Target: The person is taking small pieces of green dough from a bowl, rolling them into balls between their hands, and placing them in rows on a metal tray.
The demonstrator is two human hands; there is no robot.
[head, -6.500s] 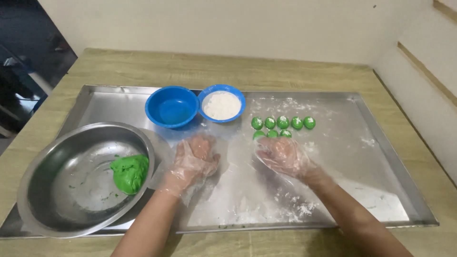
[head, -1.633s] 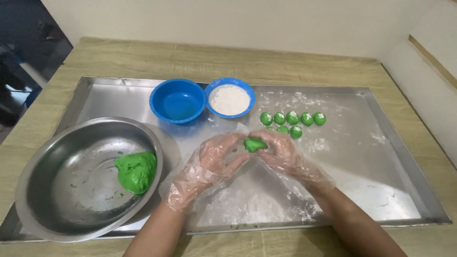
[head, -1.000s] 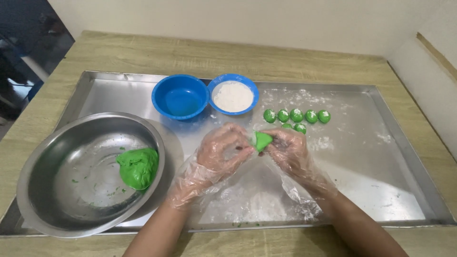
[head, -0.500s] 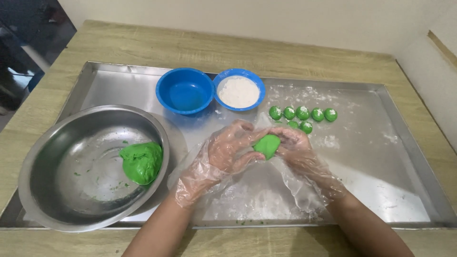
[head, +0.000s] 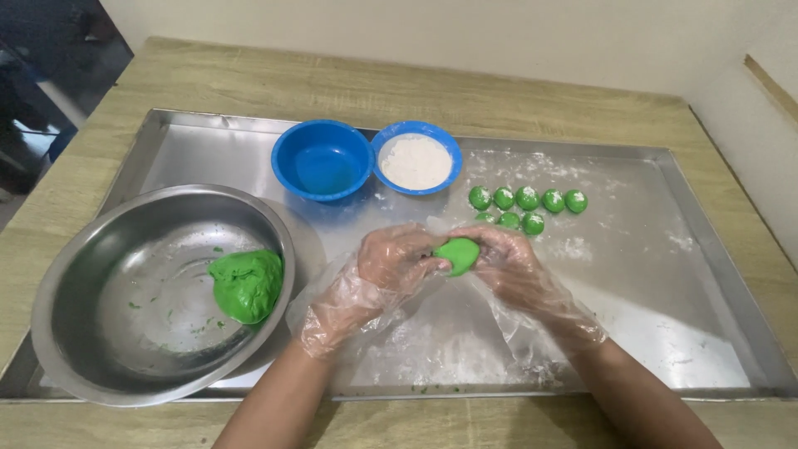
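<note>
Both my hands wear loose clear plastic gloves and meet over the middle of the metal tray. Between their fingertips sits a small lump of green dough. My left hand pinches it from the left, my right hand cups it from the right. Just beyond my right hand lie several small green dough balls in two rows on the floured tray. A larger mass of green dough rests inside the steel bowl at the left.
A blue bowl of water and a blue bowl of white flour stand side by side at the back of the tray. Flour is scattered over the tray's middle and right. The tray lies on a wooden table against a pale wall.
My hands, spread flat on the tray at first, have come together on a piece of green dough and keep working it between the fingers. The view has shifted slightly.
</note>
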